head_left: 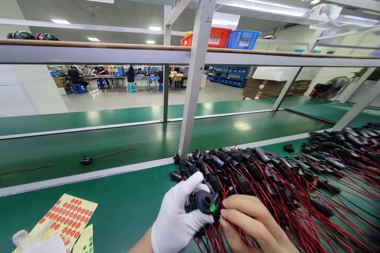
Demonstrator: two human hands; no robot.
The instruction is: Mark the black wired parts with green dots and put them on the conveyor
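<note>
My left hand (177, 217), in a white glove, grips a black round connector (204, 202) with red wires at the bottom centre. A small green dot sticker (212, 208) sits on the connector's front. My bare right hand (252, 223) pinches the connector's right side beside that sticker. Both hands are at the near edge of a large pile of black connectors with red wires (267, 178) spread on the green bench.
A yellow sheet of red dot stickers (67, 215) and a sheet of green dots (84, 243) lie at the lower left. One loose connector with a red wire (86, 161) lies on the green conveyor belt (118, 142). A white frame post (192, 87) stands just behind the pile. Seated people work far off.
</note>
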